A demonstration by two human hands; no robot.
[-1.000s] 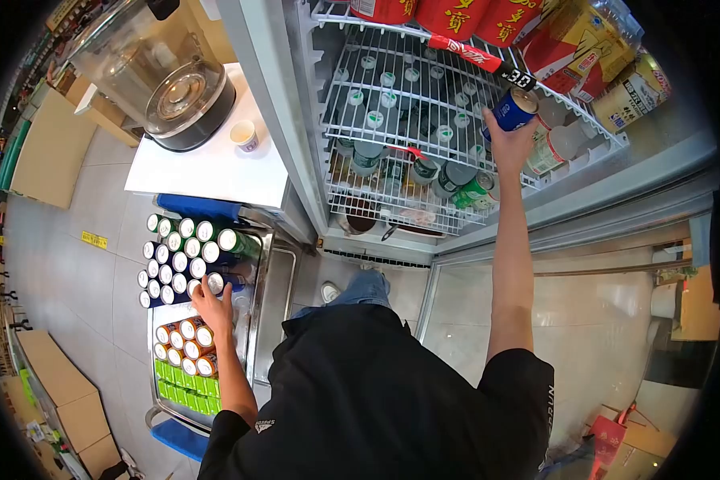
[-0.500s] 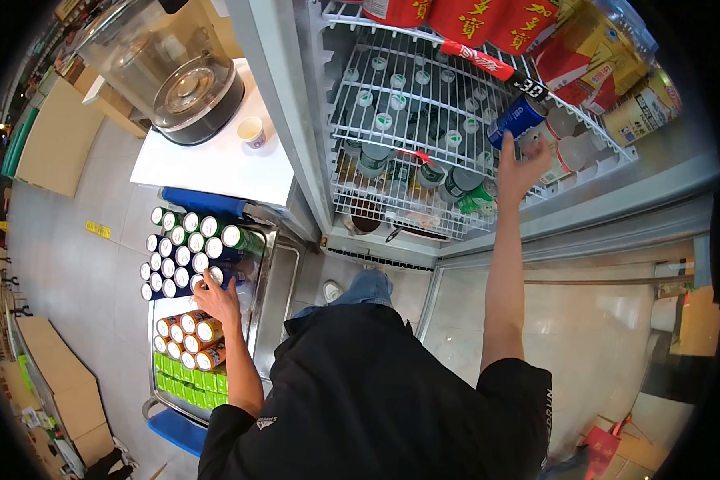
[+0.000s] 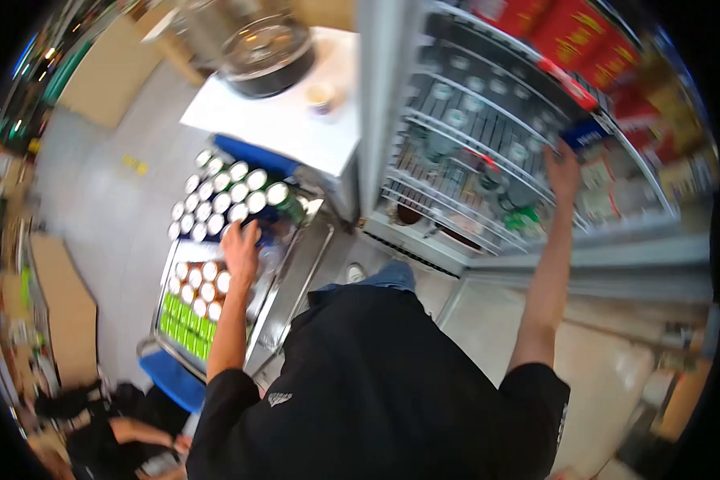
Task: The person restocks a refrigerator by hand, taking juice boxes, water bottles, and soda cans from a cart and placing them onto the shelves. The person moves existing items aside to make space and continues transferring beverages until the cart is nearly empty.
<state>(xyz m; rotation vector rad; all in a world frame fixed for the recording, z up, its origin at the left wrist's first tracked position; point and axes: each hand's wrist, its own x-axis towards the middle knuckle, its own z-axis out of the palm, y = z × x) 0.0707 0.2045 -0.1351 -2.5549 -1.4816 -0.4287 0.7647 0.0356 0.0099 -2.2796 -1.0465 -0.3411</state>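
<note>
My left hand (image 3: pixel 242 248) is over the metal cart, with its fingers curled around the top of a can at the near end of the dark blue cans (image 3: pixel 204 212). Motion blur softens the grip. Green cans (image 3: pixel 278 194) stand behind that group, and orange cans (image 3: pixel 202 288) stand in front of it. My right hand (image 3: pixel 564 172) reaches to the front of a wire shelf in the fridge, its fingers stretched upward and somewhat smeared. Just beyond those fingers is a blue can (image 3: pixel 586 134), and clear bottles (image 3: pixel 600 180) are to its right.
Bright green packs (image 3: pixel 188 324) fill the cart's near end. A white counter (image 3: pixel 284 120) bears a clear dispenser (image 3: pixel 268 56) and a paper cup (image 3: pixel 320 98). Red cans (image 3: pixel 568 40) occupy the upper fridge shelf (image 3: pixel 528 60). Another person (image 3: pixel 128 436) is at lower left.
The view has swung, shifting the cart and fridge rightward. My right hand is now left of the blue can, not in front of the bottles. My left hand remains at the blue cans. Another person has appeared.
</note>
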